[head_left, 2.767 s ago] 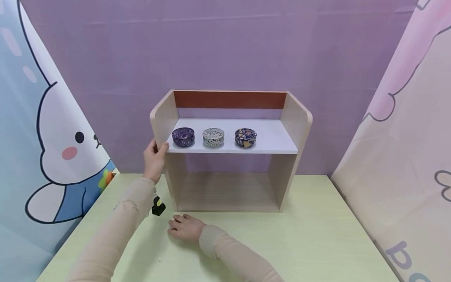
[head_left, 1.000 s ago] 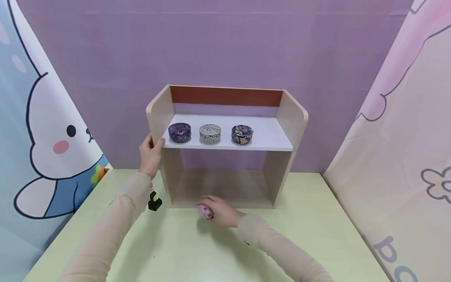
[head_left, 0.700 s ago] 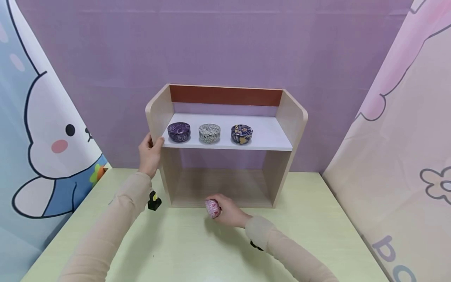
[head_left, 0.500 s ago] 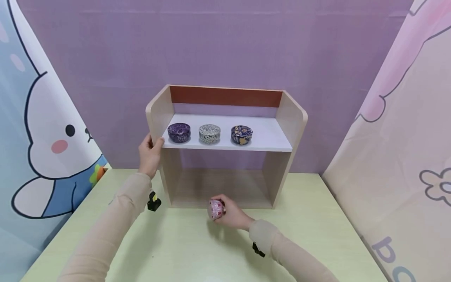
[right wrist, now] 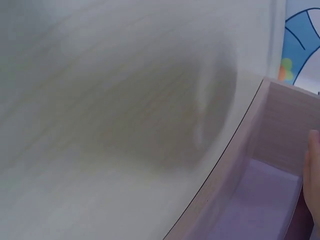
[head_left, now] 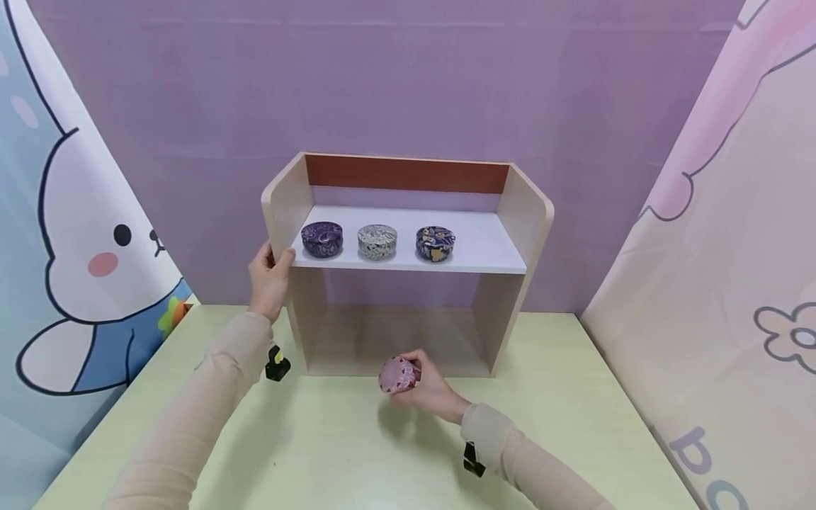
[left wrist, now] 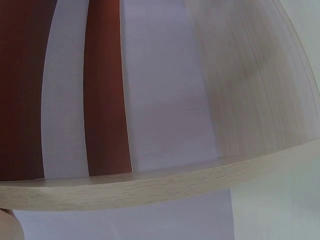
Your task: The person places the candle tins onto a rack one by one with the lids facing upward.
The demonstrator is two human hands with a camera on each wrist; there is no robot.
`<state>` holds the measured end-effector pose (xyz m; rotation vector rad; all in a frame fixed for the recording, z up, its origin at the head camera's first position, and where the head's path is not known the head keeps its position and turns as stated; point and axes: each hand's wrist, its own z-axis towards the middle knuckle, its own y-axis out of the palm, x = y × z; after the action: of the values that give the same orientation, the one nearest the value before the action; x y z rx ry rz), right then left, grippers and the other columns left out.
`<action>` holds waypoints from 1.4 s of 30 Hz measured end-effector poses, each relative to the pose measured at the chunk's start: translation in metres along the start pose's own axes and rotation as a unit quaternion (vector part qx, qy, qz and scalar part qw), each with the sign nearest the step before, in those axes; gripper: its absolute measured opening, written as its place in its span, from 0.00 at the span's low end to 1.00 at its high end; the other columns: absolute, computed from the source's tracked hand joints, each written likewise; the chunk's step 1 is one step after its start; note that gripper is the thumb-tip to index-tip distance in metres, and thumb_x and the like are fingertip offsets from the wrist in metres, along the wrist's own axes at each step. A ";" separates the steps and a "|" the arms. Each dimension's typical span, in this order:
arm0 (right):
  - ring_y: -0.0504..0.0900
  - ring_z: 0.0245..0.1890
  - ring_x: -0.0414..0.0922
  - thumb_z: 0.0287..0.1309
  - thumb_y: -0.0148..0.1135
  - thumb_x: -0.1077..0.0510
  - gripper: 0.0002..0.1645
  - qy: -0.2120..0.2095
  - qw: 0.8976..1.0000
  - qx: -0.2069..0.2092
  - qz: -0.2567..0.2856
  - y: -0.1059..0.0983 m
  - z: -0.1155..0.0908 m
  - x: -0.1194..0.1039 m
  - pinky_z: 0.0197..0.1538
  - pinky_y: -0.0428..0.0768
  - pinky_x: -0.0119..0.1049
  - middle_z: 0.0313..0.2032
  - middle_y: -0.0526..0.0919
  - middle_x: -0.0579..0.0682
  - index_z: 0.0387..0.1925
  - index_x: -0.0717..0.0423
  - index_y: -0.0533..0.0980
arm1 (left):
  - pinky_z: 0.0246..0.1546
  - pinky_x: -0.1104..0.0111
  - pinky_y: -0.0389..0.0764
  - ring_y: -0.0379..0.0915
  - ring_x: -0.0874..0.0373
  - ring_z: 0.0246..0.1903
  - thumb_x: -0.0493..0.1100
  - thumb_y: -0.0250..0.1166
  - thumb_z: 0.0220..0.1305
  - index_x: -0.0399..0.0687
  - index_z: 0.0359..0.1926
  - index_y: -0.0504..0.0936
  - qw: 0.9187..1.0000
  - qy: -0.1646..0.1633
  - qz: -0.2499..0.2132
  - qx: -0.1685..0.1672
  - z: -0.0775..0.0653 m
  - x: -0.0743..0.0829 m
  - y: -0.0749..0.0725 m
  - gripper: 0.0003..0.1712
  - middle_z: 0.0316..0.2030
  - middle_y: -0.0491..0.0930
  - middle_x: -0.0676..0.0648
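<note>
In the head view my left hand [head_left: 269,283] grips the left side panel of a small wooden shelf unit [head_left: 534,234], its thumb at the front edge by the white shelf board. My right hand [head_left: 435,391] holds a round pink patterned tin [head_left: 399,375] in front of the unit's lower opening, the tin's flat round face turned toward me. On the white board stand three more tins in a row: a dark purple one [head_left: 321,239], a black-and-white one [head_left: 377,241] and a navy floral one [head_left: 435,244]. In the right wrist view only some fingers [right wrist: 312,175] show, and the tin is out of frame.
The shelf unit stands on a pale green table [head_left: 561,425] against a purple backdrop [head_left: 408,78]. Printed cloths hang at both sides, with a cartoon rabbit [head_left: 95,241] on the left. A black wrist device [head_left: 277,364] hangs beneath the left sleeve, another [head_left: 473,460] beneath the right one.
My right hand, earlier low at the left on the table, has moved right and now holds the pink tin, which has turned to show its flat face. My left hand keeps its grip on the panel.
</note>
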<state>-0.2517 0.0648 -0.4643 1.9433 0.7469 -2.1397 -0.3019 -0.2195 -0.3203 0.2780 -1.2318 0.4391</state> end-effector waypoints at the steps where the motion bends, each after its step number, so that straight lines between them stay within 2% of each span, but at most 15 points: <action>1: 0.72 0.53 0.52 0.34 0.72 0.68 0.44 0.004 1.000 0.002 0.010 -0.001 -0.001 -0.001 0.56 0.73 0.42 0.54 0.70 0.58 0.55 0.59 0.60 | 0.45 0.73 0.67 0.65 0.63 0.42 0.45 0.53 0.63 0.45 0.58 0.71 1.000 0.001 -0.001 0.001 0.000 0.000 0.000 0.23 0.46 0.72 0.47; 11: 0.73 0.50 0.48 0.35 0.74 0.64 0.43 0.009 0.999 0.032 0.033 -0.008 -0.008 -0.006 0.55 0.73 0.39 0.52 0.73 0.56 0.55 0.59 0.62 | 0.46 0.72 0.67 0.65 0.62 0.43 0.45 0.53 0.63 0.45 0.58 0.70 1.000 -0.003 -0.010 -0.003 0.000 0.000 0.000 0.23 0.48 0.72 0.47; 18: 0.72 0.54 0.51 0.36 0.72 0.67 0.44 -0.006 0.998 0.030 0.054 -0.013 -0.014 -0.015 0.57 0.71 0.40 0.55 0.71 0.58 0.58 0.59 0.61 | 0.44 0.74 0.66 0.65 0.63 0.41 0.44 0.53 0.63 0.45 0.57 0.71 1.000 0.001 -0.014 0.003 0.001 -0.001 -0.001 0.22 0.45 0.72 0.49; 24: 0.69 0.57 0.53 0.38 0.71 0.67 0.44 -0.021 0.998 0.023 0.051 -0.016 -0.019 -0.022 0.56 0.72 0.39 0.57 0.68 0.58 0.60 0.53 0.64 | 0.43 0.74 0.67 0.65 0.63 0.40 0.44 0.53 0.63 0.45 0.57 0.71 1.000 0.004 -0.012 0.007 0.000 -0.002 0.000 0.22 0.44 0.72 0.49; 30: 0.69 0.56 0.52 0.40 0.71 0.66 0.44 -0.028 0.998 0.020 0.051 -0.021 -0.024 -0.027 0.54 0.74 0.38 0.57 0.68 0.58 0.62 0.54 0.64 | 0.41 0.75 0.67 0.66 0.65 0.39 0.44 0.54 0.62 0.44 0.57 0.72 1.000 0.010 -0.014 0.011 0.001 -0.002 0.001 0.22 0.41 0.73 0.52; 35: 0.70 0.56 0.50 0.39 0.72 0.64 0.42 -0.025 0.998 0.022 0.047 -0.026 -0.029 -0.034 0.54 0.74 0.36 0.56 0.69 0.56 0.60 0.52 0.66 | 0.45 0.75 0.67 0.66 0.64 0.41 0.44 0.54 0.62 0.46 0.59 0.71 1.000 0.000 -0.016 0.011 0.000 0.000 0.001 0.23 0.46 0.73 0.49; 42: 0.72 0.54 0.49 0.37 0.73 0.64 0.41 -0.035 0.998 0.039 0.039 -0.035 -0.036 -0.048 0.53 0.74 0.32 0.54 0.72 0.56 0.58 0.56 0.67 | 0.46 0.74 0.67 0.66 0.63 0.43 0.43 0.53 0.63 0.44 0.59 0.71 1.000 0.002 -0.019 0.013 -0.002 0.002 0.002 0.23 0.49 0.72 0.45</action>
<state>-0.2276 0.1016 -0.4099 1.8908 0.5743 -2.2096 -0.3004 -0.2166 -0.3187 0.3221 -1.2156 0.4228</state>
